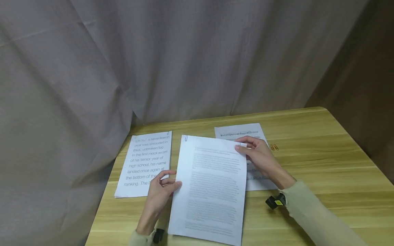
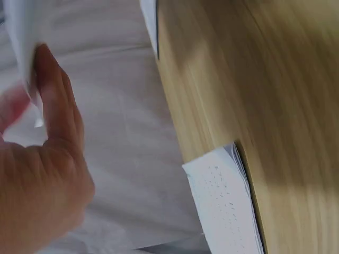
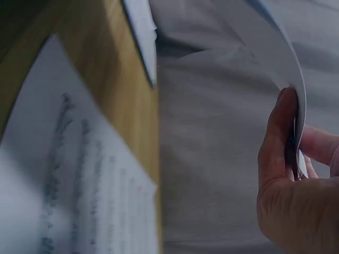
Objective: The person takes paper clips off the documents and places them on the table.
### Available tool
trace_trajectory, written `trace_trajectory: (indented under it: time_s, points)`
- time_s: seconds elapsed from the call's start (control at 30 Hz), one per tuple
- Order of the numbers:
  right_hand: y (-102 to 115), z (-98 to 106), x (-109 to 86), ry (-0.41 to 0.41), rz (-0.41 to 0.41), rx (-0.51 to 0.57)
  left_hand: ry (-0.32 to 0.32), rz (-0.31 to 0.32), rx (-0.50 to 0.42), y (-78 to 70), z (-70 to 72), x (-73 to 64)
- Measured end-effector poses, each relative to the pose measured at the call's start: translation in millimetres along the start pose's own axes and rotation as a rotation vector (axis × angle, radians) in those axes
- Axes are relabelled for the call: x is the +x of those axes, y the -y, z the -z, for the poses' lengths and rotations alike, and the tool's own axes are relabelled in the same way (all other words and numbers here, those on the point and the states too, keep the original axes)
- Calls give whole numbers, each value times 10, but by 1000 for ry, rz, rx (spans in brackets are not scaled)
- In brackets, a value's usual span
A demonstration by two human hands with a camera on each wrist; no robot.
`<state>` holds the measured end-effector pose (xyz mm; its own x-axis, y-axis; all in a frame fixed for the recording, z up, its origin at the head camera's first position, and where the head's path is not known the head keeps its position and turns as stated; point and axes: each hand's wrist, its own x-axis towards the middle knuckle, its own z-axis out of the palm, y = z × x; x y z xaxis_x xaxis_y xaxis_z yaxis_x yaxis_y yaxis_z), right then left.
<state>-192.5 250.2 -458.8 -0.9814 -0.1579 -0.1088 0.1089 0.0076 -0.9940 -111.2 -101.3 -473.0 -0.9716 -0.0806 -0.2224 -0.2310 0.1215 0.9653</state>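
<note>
A sheaf of printed papers is held up, tilted, above the table, with a paper clip on its top left corner. My left hand pinches the sheaf's left edge between thumb and fingers. At the top right corner my right hand grips it, thumb in front and fingers behind. In the right wrist view the held papers bend slightly between thumb and fingers; a small dark thing there is mostly hidden. Partly behind the sheaf lies a sheet of music.
On the left of the wooden table lies a clipped large-print stack, partly covered by my left hand. Two orange paper clips lie right of the sheet music. A grey curtain hangs behind the table's back edge.
</note>
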Motion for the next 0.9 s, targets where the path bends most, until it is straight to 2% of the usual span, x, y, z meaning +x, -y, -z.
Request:
trace_trajectory:
  time_s: [0.17,0.27,0.4,0.47,0.63,0.73,0.9]
  points:
    - [198,-43,-182,18,44,-45,95,-65,145,29,-92,161]
    - [301,-84,-281,46,67,-87,187,-102,205,62,-147,276]
    - [399,-132,-382,84,111,-117,353,-144,131,90,-203,402]
    - [419,-136,-400,78,129,-134,397,-138,96,102,-218,444]
    - [445,-90,-402,24,125,-146,449,-113,66,118,-213,415]
    - [447,-48,-394,-8,98,-145,499,-137,87,135,-214,341]
    - [410,17,-373,-38,70,-234,457,-108,138,125,-233,214]
